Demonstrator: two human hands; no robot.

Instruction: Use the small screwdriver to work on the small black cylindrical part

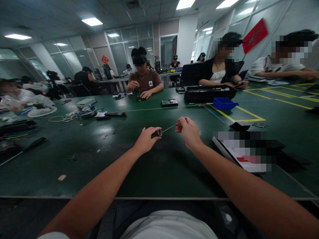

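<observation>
Between thumb and fingers, my left hand [147, 139] grips a small dark round piece [159, 132] with a shiny ring-shaped rim, held just above the green table. My right hand [188, 132] is closed around the reddish handle of a thin tool that looks like a screwdriver [169, 128]. Its slim metal shaft slants down to the left, and the tip ends at or very near the round piece's rim. Whether they touch I cannot tell. Most of the handle is hidden by my fingers.
A hard drive [169, 102] and a blue bin [224, 103] lie farther back on the green table [99, 172]. A booklet [239, 156] is by my right forearm. Left are a dark tool [116, 114] and cables [63, 117]. A person [146, 78] works opposite; others sit around.
</observation>
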